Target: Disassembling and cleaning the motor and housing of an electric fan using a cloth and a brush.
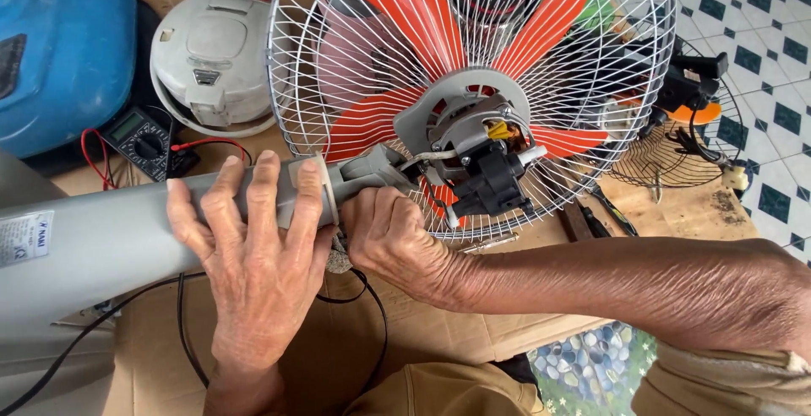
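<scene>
Left hand [253, 251] clasps the grey fan stand neck [279, 192], fingers wrapped over its top, the fan lying across cardboard sheeting [439, 331]. Right hand [393, 239] is curled beneath the neck joint just behind the exposed motor [481, 158]; what it grasps cannot be told. Wire guard [355, 61] encloses orange blades [397, 2]; a multimeter [139, 141] lies nearby.

Bright, even daylight throughout, soft and diffuse, with no hard-edged shadows. Only a faint shade under the left hand [253, 255] and right hand [393, 234] on the brown cardboard sheet [439, 331]. Mild sheen on the rounded blue plastic casing [59, 53] and the white domed rice cooker lid [211, 53]. Sharp in the centre; slight wide-angle stretch and softness toward the corners.
</scene>
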